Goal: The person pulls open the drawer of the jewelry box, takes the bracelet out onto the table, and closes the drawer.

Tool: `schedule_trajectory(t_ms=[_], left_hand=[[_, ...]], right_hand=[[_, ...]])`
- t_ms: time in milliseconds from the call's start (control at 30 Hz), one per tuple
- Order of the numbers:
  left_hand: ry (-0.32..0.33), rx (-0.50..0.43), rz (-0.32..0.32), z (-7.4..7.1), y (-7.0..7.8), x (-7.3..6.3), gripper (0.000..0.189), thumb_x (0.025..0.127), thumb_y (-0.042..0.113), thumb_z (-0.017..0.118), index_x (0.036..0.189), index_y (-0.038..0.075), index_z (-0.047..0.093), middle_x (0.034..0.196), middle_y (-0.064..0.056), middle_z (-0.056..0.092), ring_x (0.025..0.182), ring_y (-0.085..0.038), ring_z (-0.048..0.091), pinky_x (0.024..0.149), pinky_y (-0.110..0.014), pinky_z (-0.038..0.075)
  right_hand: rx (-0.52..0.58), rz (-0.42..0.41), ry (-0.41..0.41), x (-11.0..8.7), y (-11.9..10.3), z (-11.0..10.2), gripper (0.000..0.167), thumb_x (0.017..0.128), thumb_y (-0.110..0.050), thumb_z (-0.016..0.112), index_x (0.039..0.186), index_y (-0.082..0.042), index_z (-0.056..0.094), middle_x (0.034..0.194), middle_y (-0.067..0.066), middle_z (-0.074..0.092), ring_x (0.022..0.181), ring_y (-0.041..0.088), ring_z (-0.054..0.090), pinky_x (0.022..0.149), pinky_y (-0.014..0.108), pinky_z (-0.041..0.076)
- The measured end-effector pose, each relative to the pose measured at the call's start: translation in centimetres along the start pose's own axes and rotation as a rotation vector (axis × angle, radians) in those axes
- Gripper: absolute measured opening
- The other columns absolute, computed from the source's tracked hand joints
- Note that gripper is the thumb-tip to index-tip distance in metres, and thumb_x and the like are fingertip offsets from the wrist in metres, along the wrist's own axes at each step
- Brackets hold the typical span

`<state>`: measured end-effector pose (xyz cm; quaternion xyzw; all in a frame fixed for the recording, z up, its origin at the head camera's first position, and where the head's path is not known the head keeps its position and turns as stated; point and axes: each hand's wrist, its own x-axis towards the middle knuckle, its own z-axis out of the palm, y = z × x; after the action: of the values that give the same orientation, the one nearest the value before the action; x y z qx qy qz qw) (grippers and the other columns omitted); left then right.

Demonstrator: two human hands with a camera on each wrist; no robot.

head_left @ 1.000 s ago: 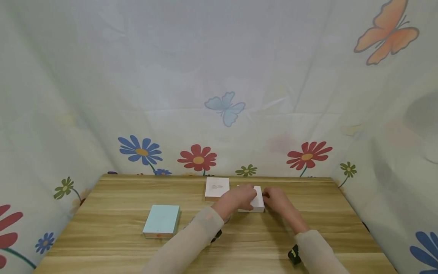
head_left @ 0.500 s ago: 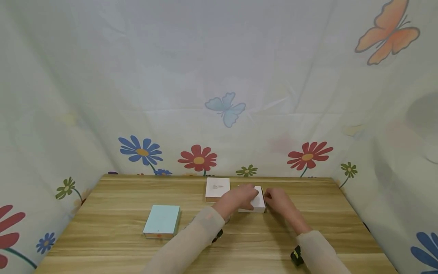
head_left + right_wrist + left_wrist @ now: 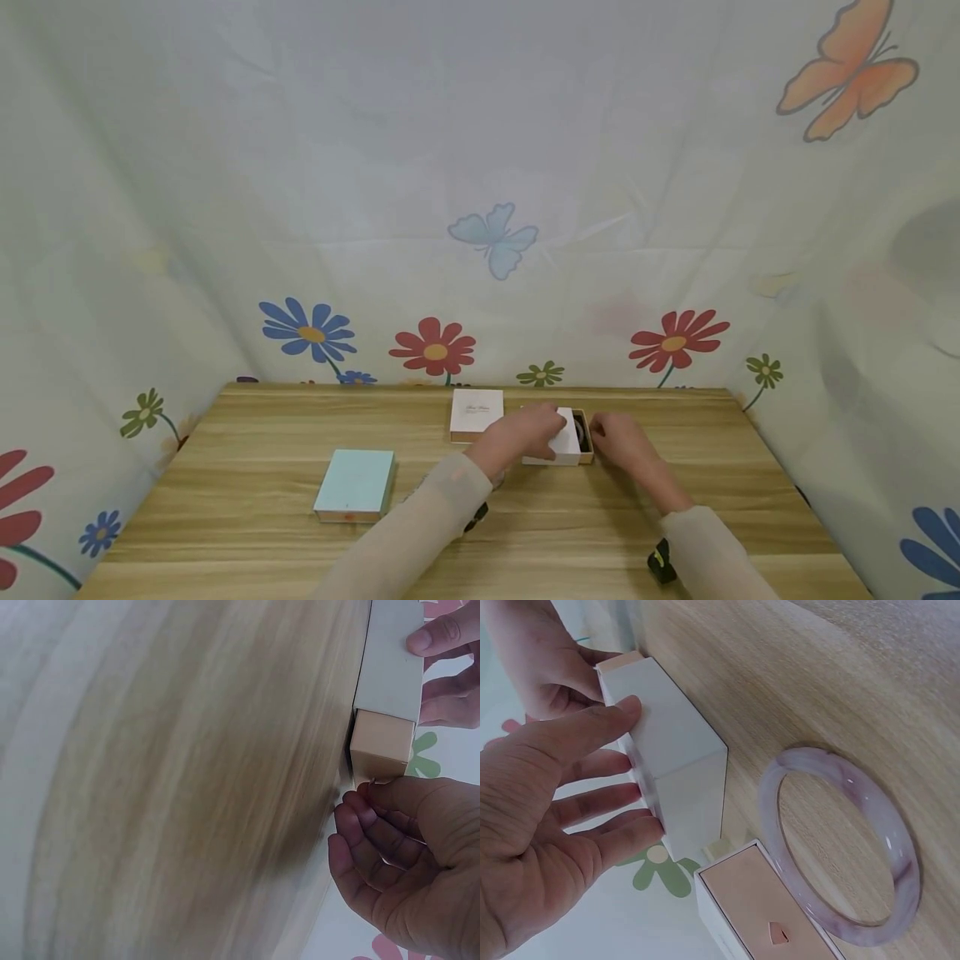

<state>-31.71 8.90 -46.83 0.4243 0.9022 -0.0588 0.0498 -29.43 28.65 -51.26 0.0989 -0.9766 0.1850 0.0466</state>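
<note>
A white sliding box [image 3: 568, 446] lies on the table, its tan drawer [image 3: 382, 736] partly out on the right side. My left hand [image 3: 521, 435] holds the white sleeve, thumb on one face [image 3: 671, 727] and fingers against another. At the drawer's end, my right hand [image 3: 621, 440] pinches a small tab between thumb and forefinger; the tab is mostly hidden. Something dark with a pale curved edge shows inside the drawer. A pale lavender bangle [image 3: 909, 885] lies on the table beside a second white box [image 3: 739, 889] with a pink side and tab.
The second white box [image 3: 477, 412] stands left of my left hand near the back edge. A light blue box [image 3: 355, 483] is further left and nearer. A flowered curtain [image 3: 375, 208] surrounds the wooden table [image 3: 262, 433].
My right hand has moved to the right, and the drawer has slid partly out of the white sleeve with it. My left hand has stayed on the sleeve.
</note>
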Motion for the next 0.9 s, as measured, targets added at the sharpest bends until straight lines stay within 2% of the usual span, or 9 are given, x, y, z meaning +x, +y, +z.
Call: schedule_trajectory(t_ms=[533, 700, 900], left_hand=[[-0.003, -0.034, -0.007, -0.3, 0.2, -0.1, 0.038, 0.088, 0.036, 0.081, 0.118, 0.015, 0.07, 0.113, 0.0, 0.062, 0.091, -0.009, 0.059, 0.077, -0.022, 0.05], [-0.002, -0.02, -0.004, -0.4, 0.2, -0.2, 0.038, 0.088, 0.036, 0.081, 0.117, 0.014, 0.071, 0.113, -0.001, 0.063, 0.093, -0.009, 0.059, 0.079, -0.021, 0.05], [0.004, 0.008, 0.011, -0.5, 0.2, -0.3, 0.038, 0.088, 0.036, 0.081, 0.117, 0.014, 0.071, 0.112, -0.001, 0.064, 0.094, -0.009, 0.059, 0.079, -0.021, 0.05]], right_hand=[[-0.023, -0.004, -0.02, -0.1, 0.7, -0.8, 0.007, 0.091, -0.002, 0.069, 0.084, -0.003, 0.071, 0.076, 0.004, 0.065, 0.07, 0.016, 0.055, 0.066, 0.037, 0.051], [-0.024, 0.01, -0.023, -0.2, 1.4, -1.2, 0.007, 0.092, -0.002, 0.069, 0.086, -0.002, 0.072, 0.077, 0.004, 0.066, 0.07, 0.016, 0.054, 0.066, 0.037, 0.051], [-0.052, -0.02, -0.004, -0.6, 2.1, -1.6, 0.007, 0.09, 0.0, 0.069, 0.083, -0.001, 0.071, 0.077, 0.006, 0.067, 0.069, 0.017, 0.055, 0.067, 0.04, 0.051]])
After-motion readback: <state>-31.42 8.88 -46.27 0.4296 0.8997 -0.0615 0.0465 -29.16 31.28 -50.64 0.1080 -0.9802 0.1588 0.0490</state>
